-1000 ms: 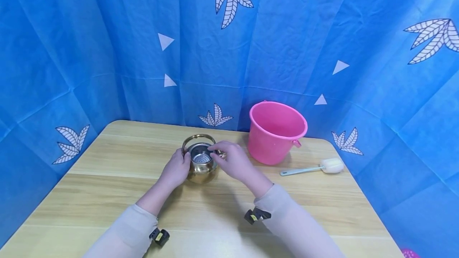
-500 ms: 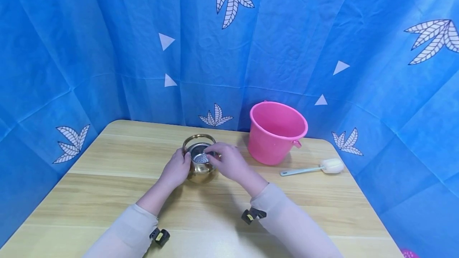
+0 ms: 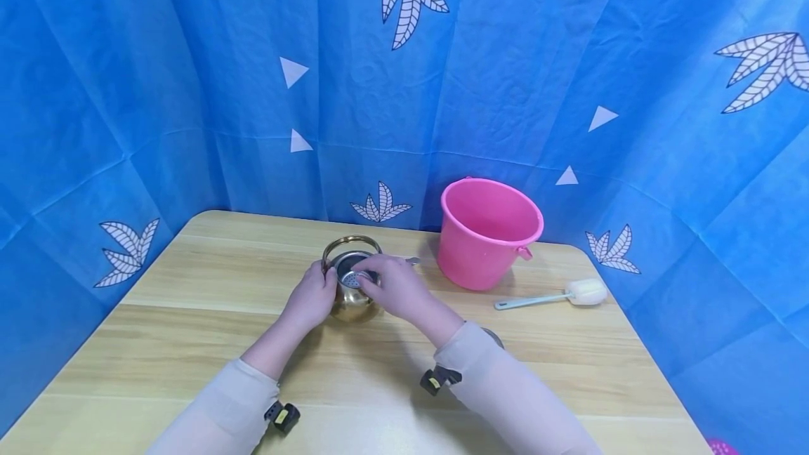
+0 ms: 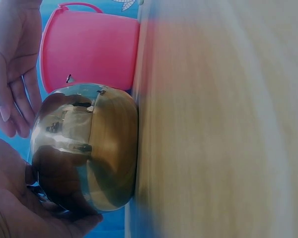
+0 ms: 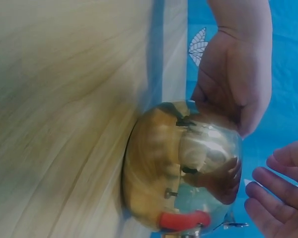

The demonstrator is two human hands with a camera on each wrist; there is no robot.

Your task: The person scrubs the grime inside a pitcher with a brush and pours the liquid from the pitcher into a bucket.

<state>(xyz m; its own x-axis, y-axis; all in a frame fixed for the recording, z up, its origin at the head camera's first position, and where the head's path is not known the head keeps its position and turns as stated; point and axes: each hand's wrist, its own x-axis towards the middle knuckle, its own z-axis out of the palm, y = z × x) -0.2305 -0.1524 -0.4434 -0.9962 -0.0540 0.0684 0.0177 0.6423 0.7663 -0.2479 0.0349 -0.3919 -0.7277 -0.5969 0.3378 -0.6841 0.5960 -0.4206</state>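
1. Since the earlier frame, the right hand [image 3: 399, 288] has shifted left, further over the mouth of the kettle [image 3: 354, 306]; its forearm has shifted with it, and part of a dark round object [image 3: 493, 337] now shows beside the right sleeve [image 3: 483, 364].
2. The kettle is upright on the wooden table [image 3: 189, 364], left of the bucket, with its handle [image 3: 351, 239] raised. Its body is shiny gold-coloured metal with reflections.
3. A perforated metal strainer [image 3: 354, 279] sits in the kettle's mouth, partly covered by the right fingers.
4. The left hand [image 3: 314, 291] grips the kettle's left side, with the thumb up near the rim.
5. The right hand has its thumb and forefinger at the strainer. Whether they pinch it or merely hover cannot be told. Its other fingers show in the right wrist view as apart from the kettle's body.
6. A small metal tip [image 3: 413, 260] shows just beyond the right hand; its nature cannot be confirmed.
7. The pink bucket [image 3: 470, 258] stands upright at the rear of the table. The white-headed brush [image 3: 581, 293] lies to the bucket's right, its pale handle pointing left.
8. A blue patterned curtain [image 3: 379, 104] hangs behind the table.
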